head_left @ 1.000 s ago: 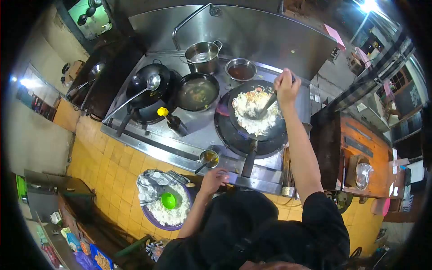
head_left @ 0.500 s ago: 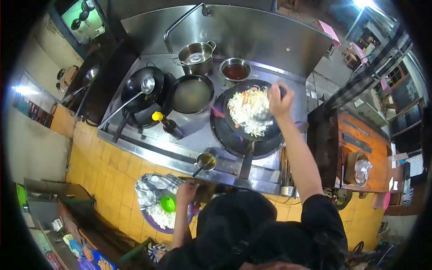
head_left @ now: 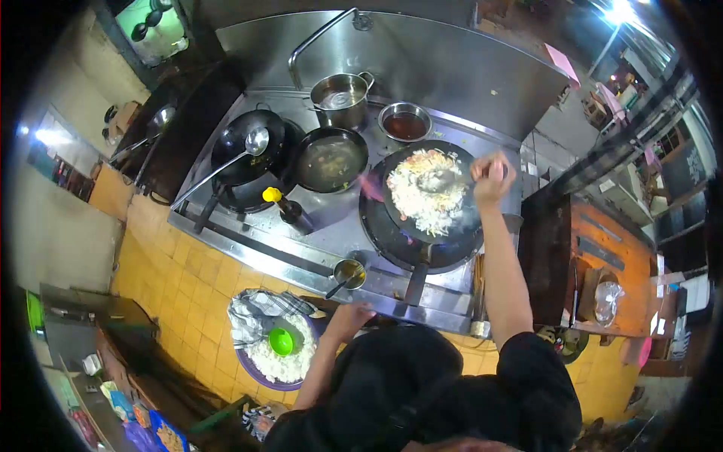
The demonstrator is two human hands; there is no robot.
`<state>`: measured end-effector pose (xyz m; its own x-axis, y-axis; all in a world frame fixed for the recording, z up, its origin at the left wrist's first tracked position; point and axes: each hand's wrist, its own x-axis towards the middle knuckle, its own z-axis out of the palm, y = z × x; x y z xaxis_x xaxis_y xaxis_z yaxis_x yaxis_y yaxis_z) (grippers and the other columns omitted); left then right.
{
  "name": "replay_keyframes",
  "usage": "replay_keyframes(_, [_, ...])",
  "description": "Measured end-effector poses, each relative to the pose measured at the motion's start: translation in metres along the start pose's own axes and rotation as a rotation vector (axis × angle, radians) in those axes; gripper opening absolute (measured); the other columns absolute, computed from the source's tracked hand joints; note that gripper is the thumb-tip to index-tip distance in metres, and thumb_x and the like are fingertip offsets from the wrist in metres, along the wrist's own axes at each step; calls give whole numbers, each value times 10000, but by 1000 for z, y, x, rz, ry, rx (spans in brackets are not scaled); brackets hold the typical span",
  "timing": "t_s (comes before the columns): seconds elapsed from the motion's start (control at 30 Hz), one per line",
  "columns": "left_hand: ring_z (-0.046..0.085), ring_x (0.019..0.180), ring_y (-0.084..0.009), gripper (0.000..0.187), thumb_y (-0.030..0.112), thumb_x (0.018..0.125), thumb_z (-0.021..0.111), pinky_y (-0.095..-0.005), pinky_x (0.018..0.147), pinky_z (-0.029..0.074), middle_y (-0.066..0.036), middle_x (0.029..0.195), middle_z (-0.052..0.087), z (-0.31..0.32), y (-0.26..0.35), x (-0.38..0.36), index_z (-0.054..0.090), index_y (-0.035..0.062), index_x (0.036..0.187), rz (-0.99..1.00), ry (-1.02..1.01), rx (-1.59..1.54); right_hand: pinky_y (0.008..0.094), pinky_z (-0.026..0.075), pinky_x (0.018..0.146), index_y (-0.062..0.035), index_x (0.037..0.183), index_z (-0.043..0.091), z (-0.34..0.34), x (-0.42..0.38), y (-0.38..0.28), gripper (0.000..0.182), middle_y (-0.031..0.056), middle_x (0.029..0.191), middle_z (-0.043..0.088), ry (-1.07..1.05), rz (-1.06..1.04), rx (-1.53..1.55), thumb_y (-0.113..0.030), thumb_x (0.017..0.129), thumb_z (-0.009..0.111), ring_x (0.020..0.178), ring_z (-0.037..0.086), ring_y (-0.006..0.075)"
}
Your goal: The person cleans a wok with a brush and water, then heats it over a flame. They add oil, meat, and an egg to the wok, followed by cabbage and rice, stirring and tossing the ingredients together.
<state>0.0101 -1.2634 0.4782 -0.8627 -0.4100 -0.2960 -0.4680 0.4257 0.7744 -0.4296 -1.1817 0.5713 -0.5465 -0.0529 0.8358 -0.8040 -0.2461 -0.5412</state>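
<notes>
On the right of the stove, a wide black pan point(head_left: 401, 217) holds white rice with shredded bits point(head_left: 428, 197). Over the pan's right side my right hand point(head_left: 494, 179) is closed round the handle of a ladle point(head_left: 437, 181), whose bowl lies in the rice, partly blurred. My left hand point(head_left: 351, 319) is low at the stove's front edge, beside a small metal cup point(head_left: 349, 274) with a spoon in it; its fingers look bent, and whether they hold anything is not clear. Below left, a green bowl point(head_left: 282, 341) sits in a purple basin point(head_left: 263, 378) of rice, partly covered by a checked cloth.
Left on the stove are a black wok point(head_left: 239, 167) with a long ladle across it, a pan of liquid point(head_left: 330, 160) and a yellow-capped bottle point(head_left: 292, 212). Behind stand a steel pot point(head_left: 343, 113) and a bowl of dark red liquid point(head_left: 405, 124). A wooden table point(head_left: 602, 248) is at right.
My right hand and the ladle have moved within the pan, and the rice has shifted. My left hand has moved right, away from the basin. The whole view has shifted slightly.
</notes>
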Motion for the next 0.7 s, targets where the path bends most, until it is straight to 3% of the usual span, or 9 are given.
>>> replay_keyframes(0.03, [632, 806, -344, 285, 265, 812, 649, -396, 682, 491, -185, 854, 644, 9, 2, 15, 612, 45, 990, 85, 14, 2, 228, 298, 423, -28, 665, 424, 22, 37, -70, 292, 25, 528, 427, -54, 263, 485, -170, 913, 484, 449, 376, 88])
replay_keyframes(0.1, [631, 817, -341, 281, 264, 816, 646, -392, 682, 490, -181, 852, 644, 20, 9, 11, 609, 51, 996, 160, -5, 18, 229, 297, 423, -29, 664, 423, 28, 50, -117, 300, 26, 526, 426, 12, 317, 447, -180, 915, 490, 449, 376, 85])
replay_keyframes(0.17, [632, 820, -322, 284, 264, 818, 647, -383, 684, 487, -167, 845, 648, 22, 28, 34, 608, 56, 1007, 7, -149, 10, 231, 285, 413, -25, 680, 441, 37, 64, -133, 299, 23, 532, 429, 79, 328, 492, -196, 916, 505, 451, 371, 74])
replay_keyframes(0.33, [632, 788, -288, 289, 306, 814, 653, -378, 689, 479, -119, 808, 650, 50, 24, 50, 605, 45, 928, 121, -158, -121, 242, 278, 389, -49, 564, 411, 54, 42, -111, 381, 29, 487, 408, 69, 397, 377, -177, 922, 426, 408, 370, 92])
replay_keyframes(0.47, [621, 762, -284, 338, 373, 814, 642, -391, 692, 472, -129, 784, 624, 63, 34, 75, 606, 46, 893, 110, -2, -33, 238, 290, 413, -50, 593, 427, 55, 47, -135, 346, 14, 504, 412, 28, 344, 183, -171, 916, 448, 429, 372, 83])
replay_keyframes(0.53, [622, 791, -306, 441, 446, 807, 629, -411, 713, 469, -162, 836, 632, 80, 30, 90, 605, 16, 902, 75, -48, 84, 265, 389, 498, 5, 672, 544, 46, 2, -96, 277, 24, 549, 493, -67, 252, 165, -195, 863, 523, 522, 486, 91])
replay_keyframes(0.6, [620, 867, -336, 536, 495, 802, 617, -434, 756, 462, -197, 888, 639, 97, 31, 100, 600, -21, 945, -67, -99, -103, 229, 358, 479, -16, 712, 532, 35, 7, -113, 241, 17, 588, 456, -203, 283, 179, -189, 879, 526, 514, 424, 101])
replay_keyframes(0.67, [644, 838, -318, 607, 524, 796, 609, -413, 716, 489, -206, 881, 647, 106, 32, 120, 590, -36, 1029, -236, -412, -241, 253, 417, 526, 8, 932, 599, 20, -3, -144, 229, 33, 681, 510, -302, 225, -249, -201, 858, 540, 604, 492, 147])
replay_keyframes(0.7, [650, 685, -227, 562, 479, 780, 653, -345, 609, 509, -148, 811, 655, 170, -51, 168, 604, -13, 1045, -106, -277, -79, 282, 441, 533, 0, 1041, 571, 1, -29, -157, 263, 49, 722, 531, -282, 535, -169, -187, 860, 531, 643, 525, 176])
